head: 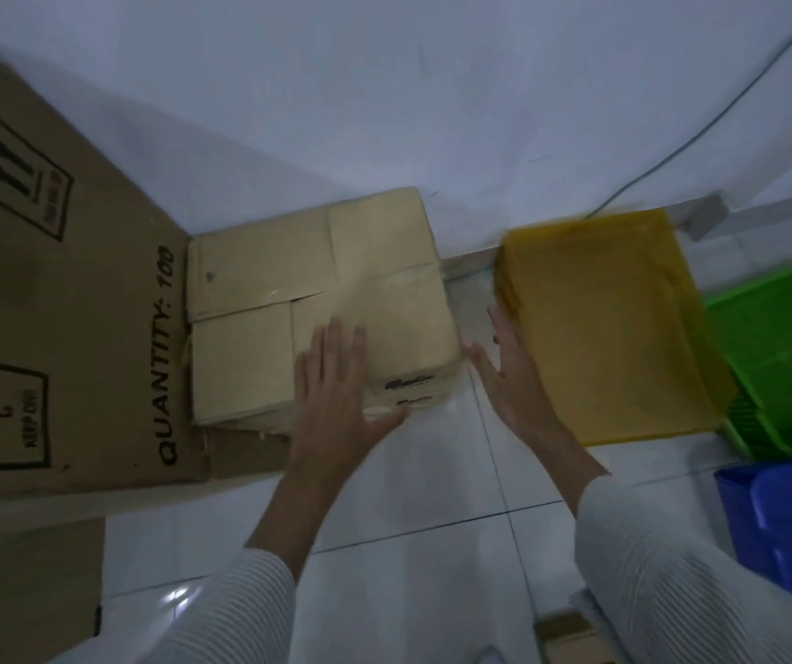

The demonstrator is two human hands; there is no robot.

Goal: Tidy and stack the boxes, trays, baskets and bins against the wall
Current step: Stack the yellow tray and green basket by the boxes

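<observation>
In the head view the yellow plastic bin [609, 328] is blurred and the blue plastic bin [787, 534] is cut off at the edge. One pale closed cardboard box [317, 299] stands on the tiled floor [432, 476] against the white wall [384, 88], beside one large brown carton [63, 299]. The left hand [336, 381] lies flat on it, fingers [336, 342] straight; the right hand [504, 371], fingers straight, holds nothing beside it. One green bin [787, 357] is near.

Three cardboard boxes show, a large printed box [63, 289], a closed pale box [317, 299] and a small box [564, 632] at the bottom edge, along with one yellow bin [609, 328], one green basket [787, 366] and one blue basket [787, 529].
</observation>
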